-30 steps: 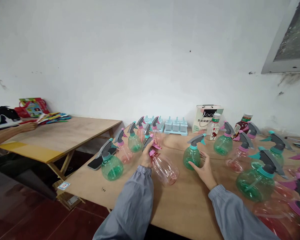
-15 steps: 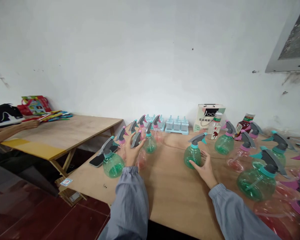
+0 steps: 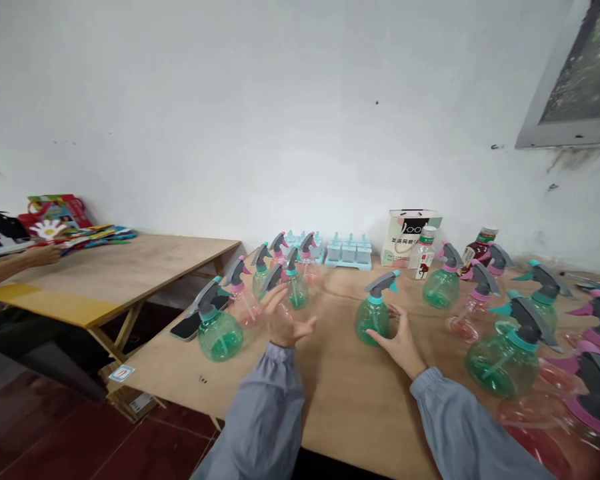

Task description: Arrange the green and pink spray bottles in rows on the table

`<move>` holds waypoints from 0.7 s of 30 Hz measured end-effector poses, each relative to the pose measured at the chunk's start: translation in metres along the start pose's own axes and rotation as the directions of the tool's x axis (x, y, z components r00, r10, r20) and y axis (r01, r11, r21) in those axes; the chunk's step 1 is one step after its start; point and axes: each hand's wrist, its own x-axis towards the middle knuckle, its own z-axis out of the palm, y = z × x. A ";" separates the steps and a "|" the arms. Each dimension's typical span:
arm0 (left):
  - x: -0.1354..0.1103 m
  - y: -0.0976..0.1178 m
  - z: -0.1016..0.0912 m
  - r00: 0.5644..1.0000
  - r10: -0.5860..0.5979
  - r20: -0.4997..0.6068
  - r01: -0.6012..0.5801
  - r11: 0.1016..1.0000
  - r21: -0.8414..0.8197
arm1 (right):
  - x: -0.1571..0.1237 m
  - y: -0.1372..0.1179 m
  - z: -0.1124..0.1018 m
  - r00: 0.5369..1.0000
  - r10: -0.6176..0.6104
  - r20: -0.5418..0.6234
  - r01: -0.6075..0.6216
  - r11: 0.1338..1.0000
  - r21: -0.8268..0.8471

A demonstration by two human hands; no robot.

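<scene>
My right hand [image 3: 403, 343] curls round the right side of a round green spray bottle [image 3: 369, 321] with a grey and turquoise spray head, which stands upright on the wooden table [image 3: 340, 400]. My left hand [image 3: 286, 321] has its fingers apart and holds nothing. Just behind it is a pink spray bottle [image 3: 274, 275], its body partly hidden by the hand. Left of that stand a green spray bottle [image 3: 220, 335] and another pink spray bottle [image 3: 243, 303]. Behind the left hand is one more green spray bottle [image 3: 297, 287].
Several spray bottles crowd the right side, a large green one [image 3: 503, 360] among them. At the back are pale blue popsicle moulds [image 3: 349, 253], a paper bag [image 3: 400, 233] and a clear bottle [image 3: 423, 257]. A phone [image 3: 186, 327] lies left. Another person's hand [image 3: 43, 255] is over the other table.
My left hand has let go of the pink spray bottle's head and drawn back to the right with fingers spread. My right hand stays on the green spray bottle. The view has shifted slightly.
</scene>
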 end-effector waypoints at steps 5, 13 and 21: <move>-0.033 0.034 0.047 0.880 -0.025 0.475 0.189 0.935 -0.301 | -0.017 -0.023 0.009 0.968 -0.098 0.233 0.096 0.995 0.021; -0.032 0.041 0.045 0.686 -0.074 0.724 0.369 0.893 -0.259 | -0.037 -0.058 0.010 0.871 -0.170 0.461 0.169 0.985 0.045; -0.028 0.019 0.036 0.734 0.101 0.672 0.174 0.928 -0.329 | -0.077 -0.076 -0.096 0.870 -0.468 0.154 0.492 0.841 -0.225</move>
